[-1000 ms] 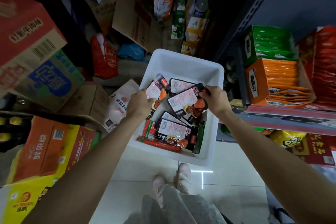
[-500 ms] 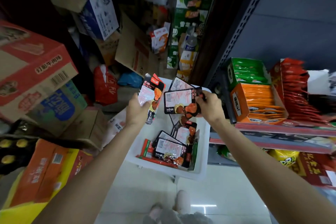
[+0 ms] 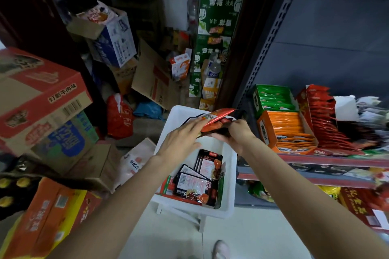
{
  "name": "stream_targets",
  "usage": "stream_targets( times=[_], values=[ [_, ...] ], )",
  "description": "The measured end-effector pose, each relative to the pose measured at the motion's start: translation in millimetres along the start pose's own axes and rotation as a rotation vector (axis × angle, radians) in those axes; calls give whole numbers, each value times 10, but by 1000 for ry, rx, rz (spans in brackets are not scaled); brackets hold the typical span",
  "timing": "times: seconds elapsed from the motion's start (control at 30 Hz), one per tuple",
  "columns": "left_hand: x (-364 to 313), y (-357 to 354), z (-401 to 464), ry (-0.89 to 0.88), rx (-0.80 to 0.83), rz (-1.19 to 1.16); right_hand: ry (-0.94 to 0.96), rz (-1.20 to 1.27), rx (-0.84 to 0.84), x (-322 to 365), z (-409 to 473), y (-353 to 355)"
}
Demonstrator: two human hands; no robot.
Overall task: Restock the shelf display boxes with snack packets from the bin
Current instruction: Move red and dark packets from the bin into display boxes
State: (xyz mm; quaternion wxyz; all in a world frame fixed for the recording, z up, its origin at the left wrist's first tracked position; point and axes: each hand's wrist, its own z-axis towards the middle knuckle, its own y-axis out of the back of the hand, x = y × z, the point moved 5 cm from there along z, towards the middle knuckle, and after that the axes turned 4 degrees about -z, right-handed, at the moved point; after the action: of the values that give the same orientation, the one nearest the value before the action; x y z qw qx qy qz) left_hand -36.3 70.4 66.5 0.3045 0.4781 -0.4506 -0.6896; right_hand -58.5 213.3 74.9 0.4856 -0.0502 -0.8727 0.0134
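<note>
A small stack of red and black snack packets (image 3: 217, 118) hangs above the white bin (image 3: 230, 176). My right hand (image 3: 233, 134) grips the stack from below and the right. My left hand (image 3: 181, 141) lies on its left end with fingers nearly straight. Several more black and red packets (image 3: 199, 181) lie in the bin's near half. On the shelf to the right stand open display boxes: green (image 3: 273, 99), orange (image 3: 288, 130) and red (image 3: 322, 115), each filled with packets.
Cardboard cartons are piled along the left (image 3: 40, 94) and at the back (image 3: 115, 42). A red bag (image 3: 119, 115) lies on the floor behind the bin. The red shelf edge (image 3: 336, 162) runs along the right, with more goods on the lower shelf (image 3: 357, 202).
Both hands lifted packets out of the bin and brought them together into one stack above its far end. The view has tilted up toward the shelf.
</note>
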Motion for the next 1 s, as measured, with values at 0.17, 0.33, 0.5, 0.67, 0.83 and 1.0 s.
stream_targets(
  times=[0.17, 0.33, 0.5, 0.67, 0.83, 1.0],
  values=[
    [-95, 136, 145, 41, -139, 7, -43, 35, 96, -18, 1, 34],
    [-91, 73, 243, 146, -119, -117, 24, -174, 19, -6, 41, 136],
    [33, -28, 232, 424, -139, -716, 248, -458, 76, 32, 80, 144],
    [8, -37, 131, 568, -90, -1101, 246, -532, -34, -62, 249, 304],
    [-14, -13, 95, 630, -8, -1228, 7, -243, 190, -190, 271, 175],
    [52, -61, 78, 726, 36, -1242, 41, -159, 191, -192, 275, 231]
  ],
)
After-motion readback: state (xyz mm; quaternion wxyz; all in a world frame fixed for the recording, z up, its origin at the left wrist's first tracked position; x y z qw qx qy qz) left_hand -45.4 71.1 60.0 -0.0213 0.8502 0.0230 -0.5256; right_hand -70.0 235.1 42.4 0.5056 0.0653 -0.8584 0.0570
